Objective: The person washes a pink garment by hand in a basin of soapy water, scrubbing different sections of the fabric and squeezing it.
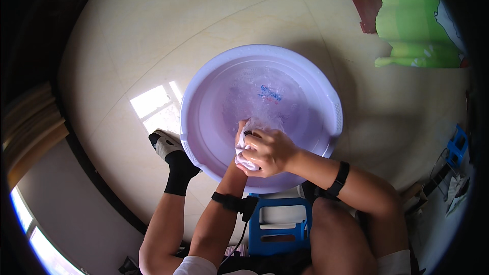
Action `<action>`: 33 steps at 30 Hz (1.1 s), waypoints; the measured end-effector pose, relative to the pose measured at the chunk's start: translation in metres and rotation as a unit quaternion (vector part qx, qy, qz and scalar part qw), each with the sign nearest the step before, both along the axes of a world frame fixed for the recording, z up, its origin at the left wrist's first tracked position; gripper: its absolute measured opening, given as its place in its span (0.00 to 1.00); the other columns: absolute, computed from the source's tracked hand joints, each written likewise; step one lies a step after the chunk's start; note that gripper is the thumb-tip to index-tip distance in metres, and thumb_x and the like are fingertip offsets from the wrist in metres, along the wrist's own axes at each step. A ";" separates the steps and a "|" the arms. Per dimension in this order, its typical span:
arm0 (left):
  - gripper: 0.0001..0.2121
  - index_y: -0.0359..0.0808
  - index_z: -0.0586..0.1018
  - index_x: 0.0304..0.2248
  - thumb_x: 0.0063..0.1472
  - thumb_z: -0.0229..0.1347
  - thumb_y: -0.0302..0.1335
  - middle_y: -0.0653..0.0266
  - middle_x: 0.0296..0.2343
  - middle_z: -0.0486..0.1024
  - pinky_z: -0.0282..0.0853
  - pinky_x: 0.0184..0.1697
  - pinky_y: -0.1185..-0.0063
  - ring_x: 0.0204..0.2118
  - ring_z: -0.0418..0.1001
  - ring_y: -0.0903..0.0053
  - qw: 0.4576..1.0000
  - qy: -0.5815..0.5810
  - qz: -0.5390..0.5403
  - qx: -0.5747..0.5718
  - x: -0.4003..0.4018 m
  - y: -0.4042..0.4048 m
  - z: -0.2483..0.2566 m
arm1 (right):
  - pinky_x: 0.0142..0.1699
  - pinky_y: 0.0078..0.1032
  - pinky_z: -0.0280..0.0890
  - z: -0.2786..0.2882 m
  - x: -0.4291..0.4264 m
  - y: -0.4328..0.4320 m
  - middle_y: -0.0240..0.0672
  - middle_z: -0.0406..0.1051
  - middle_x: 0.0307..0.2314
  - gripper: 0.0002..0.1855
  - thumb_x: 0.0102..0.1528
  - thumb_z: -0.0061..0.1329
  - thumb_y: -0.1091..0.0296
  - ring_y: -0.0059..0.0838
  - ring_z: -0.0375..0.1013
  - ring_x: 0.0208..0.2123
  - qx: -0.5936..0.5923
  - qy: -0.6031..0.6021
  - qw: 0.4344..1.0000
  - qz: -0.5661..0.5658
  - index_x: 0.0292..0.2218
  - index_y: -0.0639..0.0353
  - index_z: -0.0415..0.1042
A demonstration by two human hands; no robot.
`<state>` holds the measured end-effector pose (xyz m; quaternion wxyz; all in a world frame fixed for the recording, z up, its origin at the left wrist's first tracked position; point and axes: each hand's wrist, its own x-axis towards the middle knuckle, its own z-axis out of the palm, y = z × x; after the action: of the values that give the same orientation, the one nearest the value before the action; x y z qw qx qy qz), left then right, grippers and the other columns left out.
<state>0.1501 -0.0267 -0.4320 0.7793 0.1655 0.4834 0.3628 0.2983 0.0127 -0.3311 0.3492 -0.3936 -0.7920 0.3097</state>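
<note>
A bunched, wet white cloth [244,160] is gripped between my two hands over a lilac plastic basin [208,80]. My right hand [269,152] closes over the cloth from the right, its fingers curled around it. My left hand [241,128] holds it from the left and is largely hidden behind the cloth and the right hand. A small dark, bristly patch [248,133] shows between the fingers; I cannot tell what it belongs to. Clear water [244,88] in the basin is rippled and splashing just beyond the hands. Blue and red printing shows through on the basin's bottom.
A blue plastic stool [280,244] stands on the near side of the basin, between my legs. Pale floor tiles [183,15] surround the basin. A green patterned cloth [408,19] hangs at the upper right. Another blue stool [457,145] is at the far right.
</note>
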 end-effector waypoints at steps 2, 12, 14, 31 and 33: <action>0.06 0.40 0.69 0.42 0.70 0.44 0.32 0.64 0.35 0.72 0.73 0.41 0.75 0.38 0.74 0.73 0.985 -0.110 0.088 -0.099 -0.011 -0.007 -0.019 | 0.26 0.30 0.70 -0.012 0.001 0.002 0.33 0.68 0.25 0.13 0.49 0.61 0.54 0.32 0.73 0.27 -0.014 -0.009 0.999 -0.037 0.24 0.54 0.77; 0.20 0.28 0.79 0.33 0.68 0.45 0.38 0.58 0.30 0.79 0.70 0.43 0.77 0.35 0.77 0.73 0.910 0.406 -0.068 0.035 -0.015 0.049 0.030 | 0.25 0.31 0.67 -0.054 0.056 0.016 0.32 0.67 0.25 0.15 0.51 0.60 0.55 0.33 0.72 0.27 -0.005 -0.202 0.961 -0.188 0.22 0.54 0.73; 0.18 0.28 0.80 0.37 0.67 0.49 0.37 0.56 0.27 0.77 0.68 0.40 0.75 0.34 0.75 0.72 0.881 0.460 -0.080 0.078 -0.019 0.062 0.046 | 0.26 0.31 0.66 -0.051 0.062 0.016 0.32 0.67 0.26 0.14 0.50 0.60 0.56 0.32 0.71 0.28 0.003 -0.236 0.948 -0.214 0.23 0.54 0.73; 0.53 0.52 0.56 0.67 0.43 0.73 0.41 0.49 0.64 0.52 0.49 0.64 0.48 0.67 0.51 0.52 0.600 0.605 -0.466 0.237 -0.003 0.027 0.046 | 0.53 0.41 0.62 -0.041 0.062 -0.009 0.36 0.72 0.37 0.19 0.55 0.54 0.60 0.40 0.71 0.45 -0.302 -0.160 0.937 0.075 0.46 0.59 0.76; 0.55 0.50 0.57 0.67 0.40 0.74 0.42 0.51 0.65 0.51 0.48 0.64 0.45 0.67 0.51 0.53 0.582 0.619 -0.480 0.219 -0.001 0.022 0.044 | 0.54 0.44 0.61 -0.038 0.060 -0.001 0.38 0.72 0.41 0.20 0.55 0.52 0.65 0.42 0.70 0.48 -0.219 -0.268 0.938 0.025 0.48 0.59 0.74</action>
<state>0.1495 -0.0048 -0.3884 0.2920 0.7235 0.6049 -0.1591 0.3579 0.0120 -0.3694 0.0219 -0.5087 -0.7785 0.3670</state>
